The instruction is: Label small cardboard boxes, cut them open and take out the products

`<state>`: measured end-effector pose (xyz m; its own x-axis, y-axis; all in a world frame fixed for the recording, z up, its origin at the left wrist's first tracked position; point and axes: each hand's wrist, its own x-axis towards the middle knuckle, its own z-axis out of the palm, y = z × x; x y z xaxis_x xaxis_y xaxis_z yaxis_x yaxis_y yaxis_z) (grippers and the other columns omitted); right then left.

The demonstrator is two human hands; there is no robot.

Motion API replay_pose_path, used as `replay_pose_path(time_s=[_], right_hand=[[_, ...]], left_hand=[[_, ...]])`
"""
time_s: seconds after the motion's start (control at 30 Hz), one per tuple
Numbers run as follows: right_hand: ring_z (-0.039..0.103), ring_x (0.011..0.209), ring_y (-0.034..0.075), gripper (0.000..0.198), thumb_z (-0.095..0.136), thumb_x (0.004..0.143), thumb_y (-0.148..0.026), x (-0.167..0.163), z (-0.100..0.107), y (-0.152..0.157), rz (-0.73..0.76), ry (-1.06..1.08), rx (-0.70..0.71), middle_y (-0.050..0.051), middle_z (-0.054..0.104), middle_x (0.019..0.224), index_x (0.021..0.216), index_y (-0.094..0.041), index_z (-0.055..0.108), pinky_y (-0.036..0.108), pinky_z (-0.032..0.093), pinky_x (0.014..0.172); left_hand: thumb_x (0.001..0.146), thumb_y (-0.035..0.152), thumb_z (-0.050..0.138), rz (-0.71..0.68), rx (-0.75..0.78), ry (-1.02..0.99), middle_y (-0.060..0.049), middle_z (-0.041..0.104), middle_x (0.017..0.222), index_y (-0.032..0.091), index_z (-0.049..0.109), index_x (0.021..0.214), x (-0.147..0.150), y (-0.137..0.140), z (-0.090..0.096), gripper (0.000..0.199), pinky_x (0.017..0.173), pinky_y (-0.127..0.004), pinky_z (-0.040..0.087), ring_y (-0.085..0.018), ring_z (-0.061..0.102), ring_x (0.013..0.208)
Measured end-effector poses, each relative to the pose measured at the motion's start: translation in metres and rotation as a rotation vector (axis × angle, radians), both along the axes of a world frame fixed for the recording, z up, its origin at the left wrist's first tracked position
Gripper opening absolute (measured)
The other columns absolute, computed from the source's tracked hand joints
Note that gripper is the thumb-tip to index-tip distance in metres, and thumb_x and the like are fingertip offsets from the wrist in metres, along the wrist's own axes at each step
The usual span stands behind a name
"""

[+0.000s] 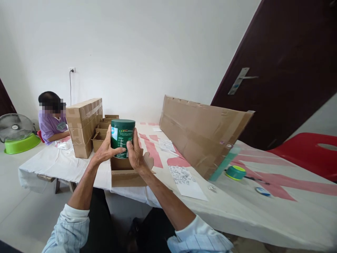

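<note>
A dark green jar (123,135) with a lid and a printed label is held upright between my two hands. My left hand (105,149) grips its left side, thumb across the front. On the right side my right hand (135,151) is closed round it, thumb pressed to the label. Just below the jar stands an open cardboard box (129,178) at the table's front edge; its inside is mostly hidden by the jar and hands.
Stacked closed cartons (83,130) and open boxes (99,137) stand to the left, with a person (51,121) behind. A large cardboard sheet (197,130) leans right of printed papers (185,181). A green tape roll (235,172) and a red chair (308,151) are farther right.
</note>
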<state>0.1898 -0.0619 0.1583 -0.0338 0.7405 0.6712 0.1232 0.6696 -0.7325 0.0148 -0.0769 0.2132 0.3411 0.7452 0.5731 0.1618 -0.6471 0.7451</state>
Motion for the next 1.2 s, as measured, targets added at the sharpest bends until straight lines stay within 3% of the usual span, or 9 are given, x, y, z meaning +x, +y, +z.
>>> replay_pose_path(time_s=[0.2,0.37,0.5,0.57,0.7,0.83,1.0,1.2], right_hand=[[0.003,0.176,0.028,0.095,0.032,0.107,-0.079,-0.009,-0.018,0.015,0.039,-0.034,-0.030,0.004,0.006,0.190,0.181,-0.030,-0.003,0.054,0.015,0.143],[0.012,0.175,0.028,0.090,0.036,0.110,-0.073,-0.008,-0.017,0.019,0.087,-0.073,0.026,0.007,0.013,0.189,0.181,-0.031,0.001,0.057,0.015,0.142],[0.020,0.173,0.029,0.083,0.042,0.112,-0.063,-0.002,-0.014,0.018,0.105,-0.120,0.065,0.007,0.019,0.188,0.181,-0.033,0.006,0.058,0.025,0.140],[0.031,0.169,0.030,0.078,0.046,0.112,-0.058,0.008,-0.015,0.016,0.082,-0.195,0.080,0.008,0.029,0.185,0.180,-0.034,0.015,0.059,0.035,0.136],[0.060,0.148,0.033,0.057,0.057,0.108,-0.050,0.047,-0.020,0.006,0.046,-0.533,0.080,0.013,0.065,0.157,0.161,-0.029,0.059,0.059,0.048,0.126],[0.072,0.129,0.036,0.050,0.068,0.102,-0.051,0.086,-0.024,-0.008,0.061,-0.893,-0.089,0.014,0.078,0.136,0.142,-0.023,0.075,0.057,0.056,0.113],[0.079,0.114,0.034,0.042,0.074,0.097,-0.042,0.103,-0.028,-0.020,0.123,-1.023,-0.288,0.013,0.082,0.129,0.133,-0.021,0.081,0.046,0.062,0.098],[0.078,0.118,0.034,0.035,0.068,0.103,-0.042,0.102,-0.042,-0.021,0.117,-0.987,-0.274,0.013,0.083,0.127,0.127,-0.021,0.083,0.045,0.059,0.102]], left_hand=[[0.072,0.055,0.099,0.048,0.003,-0.054,-0.019,0.040,0.175,0.022,0.024,0.176,-0.009,0.020,-0.018,0.133,0.137,-0.060,0.029,-0.045,0.034,0.164],[0.064,0.048,0.105,0.017,-0.060,-0.130,-0.017,0.060,0.158,0.021,0.039,0.167,-0.014,0.026,-0.017,0.125,0.122,-0.055,0.052,-0.042,0.059,0.145],[0.060,0.046,0.107,0.009,-0.055,-0.138,-0.015,0.065,0.152,0.022,0.046,0.161,-0.021,0.030,-0.015,0.120,0.117,-0.053,0.056,-0.042,0.063,0.139],[0.060,0.046,0.108,0.020,-0.029,-0.142,-0.015,0.063,0.155,0.024,0.048,0.161,-0.028,0.033,-0.015,0.119,0.117,-0.053,0.056,-0.042,0.062,0.142],[0.057,0.044,0.109,0.115,0.012,-0.175,-0.015,0.066,0.149,0.023,0.050,0.156,-0.057,0.043,-0.015,0.117,0.114,-0.052,0.059,-0.040,0.065,0.138],[0.048,0.041,0.111,0.286,0.045,-0.181,-0.011,0.071,0.135,0.021,0.056,0.144,-0.095,0.056,-0.023,0.112,0.110,-0.051,0.060,-0.035,0.070,0.125],[0.044,0.038,0.109,0.454,0.012,-0.124,-0.010,0.069,0.133,0.021,0.059,0.138,-0.115,0.075,-0.066,0.109,0.114,-0.055,0.056,-0.036,0.067,0.127],[0.046,0.034,0.105,0.522,-0.048,-0.051,-0.013,0.063,0.142,0.022,0.052,0.149,-0.089,0.099,-0.147,0.117,0.124,-0.058,0.045,-0.041,0.060,0.140]])
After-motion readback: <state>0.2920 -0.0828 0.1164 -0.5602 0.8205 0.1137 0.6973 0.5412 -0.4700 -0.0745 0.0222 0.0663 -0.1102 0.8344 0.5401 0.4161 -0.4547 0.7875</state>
